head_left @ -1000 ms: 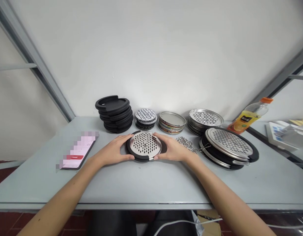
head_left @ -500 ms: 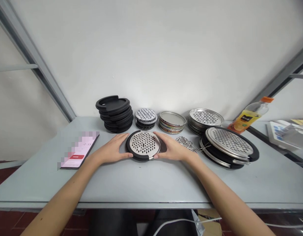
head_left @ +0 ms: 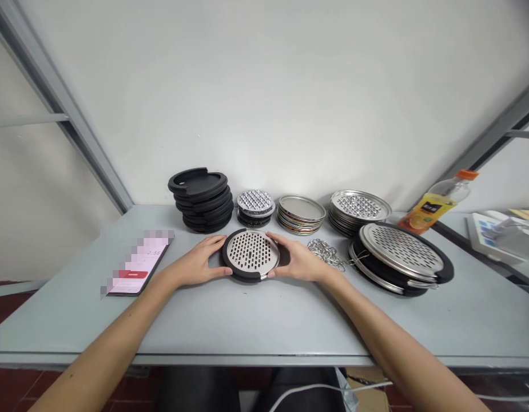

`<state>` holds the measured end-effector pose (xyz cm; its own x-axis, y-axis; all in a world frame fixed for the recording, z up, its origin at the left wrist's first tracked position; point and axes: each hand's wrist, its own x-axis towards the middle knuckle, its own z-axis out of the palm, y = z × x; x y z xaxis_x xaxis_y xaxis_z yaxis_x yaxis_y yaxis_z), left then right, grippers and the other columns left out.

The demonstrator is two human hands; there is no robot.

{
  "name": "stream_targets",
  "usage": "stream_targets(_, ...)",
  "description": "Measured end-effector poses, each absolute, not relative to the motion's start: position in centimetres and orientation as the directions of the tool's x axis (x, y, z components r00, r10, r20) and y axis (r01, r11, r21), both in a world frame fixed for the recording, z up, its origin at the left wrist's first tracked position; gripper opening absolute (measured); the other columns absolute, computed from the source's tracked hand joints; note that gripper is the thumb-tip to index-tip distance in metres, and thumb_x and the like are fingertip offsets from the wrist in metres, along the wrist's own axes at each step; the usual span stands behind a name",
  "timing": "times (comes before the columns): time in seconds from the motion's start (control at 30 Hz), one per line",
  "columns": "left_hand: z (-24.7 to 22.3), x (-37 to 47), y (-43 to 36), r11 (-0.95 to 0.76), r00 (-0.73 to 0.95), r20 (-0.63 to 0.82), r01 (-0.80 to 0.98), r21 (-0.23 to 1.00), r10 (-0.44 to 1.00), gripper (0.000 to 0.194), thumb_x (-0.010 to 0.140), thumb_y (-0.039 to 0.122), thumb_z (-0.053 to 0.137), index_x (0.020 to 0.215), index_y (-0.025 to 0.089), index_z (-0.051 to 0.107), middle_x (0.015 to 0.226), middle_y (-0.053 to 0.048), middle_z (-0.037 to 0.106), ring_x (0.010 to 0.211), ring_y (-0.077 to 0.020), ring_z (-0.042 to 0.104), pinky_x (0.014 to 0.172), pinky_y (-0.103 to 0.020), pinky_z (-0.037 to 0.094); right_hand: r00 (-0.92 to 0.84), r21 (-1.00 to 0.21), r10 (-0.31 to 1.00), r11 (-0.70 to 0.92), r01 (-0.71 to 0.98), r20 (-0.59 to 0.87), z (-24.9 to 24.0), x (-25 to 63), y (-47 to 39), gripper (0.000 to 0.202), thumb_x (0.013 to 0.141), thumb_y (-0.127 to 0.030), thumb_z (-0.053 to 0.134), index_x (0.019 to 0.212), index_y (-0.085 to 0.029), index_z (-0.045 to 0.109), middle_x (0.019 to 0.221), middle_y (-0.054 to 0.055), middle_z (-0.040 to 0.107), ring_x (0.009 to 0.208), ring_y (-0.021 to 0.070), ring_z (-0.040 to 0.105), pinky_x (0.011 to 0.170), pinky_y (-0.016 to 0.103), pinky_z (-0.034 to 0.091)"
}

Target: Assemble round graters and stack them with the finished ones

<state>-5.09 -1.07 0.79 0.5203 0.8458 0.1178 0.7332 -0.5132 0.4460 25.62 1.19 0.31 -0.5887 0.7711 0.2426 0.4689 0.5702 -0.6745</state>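
Slotted metal disc [head_left: 252, 252] lying flat, holes up, near the middle of the grey table [head_left: 255, 326]; a black ring [head_left: 233, 266] is wrapping its left side, while bare metal edge is showing at the right. Left hand [head_left: 198, 264] is bracing the ring, thumb tip pressing at the near rim, fingers curving toward the far rim; right hand [head_left: 299, 258] is gripping the disc's other edge, fingertips at the far side, thumb at the near. Both grips are standing wide, the disc sitting between them. Just behind, small grater discs [head_left: 254, 203] are lying piled; to their left a stack of black holders [head_left: 199, 200] is leaning slightly, to their right flat-topped discs [head_left: 302, 209] and, farther on, larger grater discs [head_left: 359, 206] are sitting in stacks. A metal chain [head_left: 324, 252] is lying heaped beyond the right hand, reaching toward a bundle of ringed graters [head_left: 401, 252]. A tilted-looking juice bottle [head_left: 436, 203] is standing behind that. Far left, a phone [head_left: 139, 266] is lying face up, screen partly blurred.
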Motion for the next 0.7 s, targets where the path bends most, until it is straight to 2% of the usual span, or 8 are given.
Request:
stream_targets(0.3,0.9,-5.1,-1.0,-0.49,0.505,0.096,0.746,0.452,0.858,0.086,0.079,0.065,0.059,0.147,0.019,0.033,0.152,-0.012,0.033,0.139,-0.0317,0.031,0.115,-0.046,0.026,-0.571,-0.697,0.777,0.564,0.443,0.266,0.1,25.5,1.1,0.099,0.056,-0.054,0.082,0.14,-0.019,0.042,0.138,0.013,0.053,0.126,0.033,0.05,0.108,0.047,0.038)
stream_targets(0.4,1.0,-5.1,-1.0,-0.499,0.507,0.104,0.757,0.421,0.856,0.086,0.079,0.066,0.058,0.148,0.021,0.033,0.154,-0.01,0.029,0.141,-0.0322,0.026,0.116,-0.047,0.024,-0.585,-0.642,0.759,0.605,0.471,0.286,0.4,25.4,1.1,0.099,0.056,-0.058,0.081,0.139,-0.018,0.043,0.137,0.015,0.053,0.125,0.034,0.05,0.106,0.048,0.038)
stream_targets(0.6,1.1,-4.9,-1.3,-0.452,0.461,0.074,0.807,0.379,0.884,0.09,0.077,0.069,0.057,0.148,0.02,0.031,0.158,-0.009,0.018,0.144,-0.0326,0.02,0.116,-0.047,0.023,-0.618,-0.445,0.715,0.693,0.567,0.327,1.2,25.6,1.0,0.101,0.057,-0.065,0.076,0.138,-0.015,0.044,0.131,0.019,0.055,0.123,0.0376,0.049,0.104,0.054,0.036)
stream_targets(0.7,1.0,-4.8,-1.3,-0.448,0.464,0.06,0.805,0.389,0.884,0.095,0.076,0.07,0.058,0.15,0.019,0.026,0.158,-0.01,0.016,0.144,-0.0326,0.02,0.116,-0.046,0.024,-0.643,-0.432,0.693,0.714,0.551,0.326,1.5,25.9,1.0,0.096,0.061,-0.065,0.074,0.137,-0.014,0.044,0.131,0.019,0.054,0.121,0.0352,0.05,0.104,0.05,0.038)
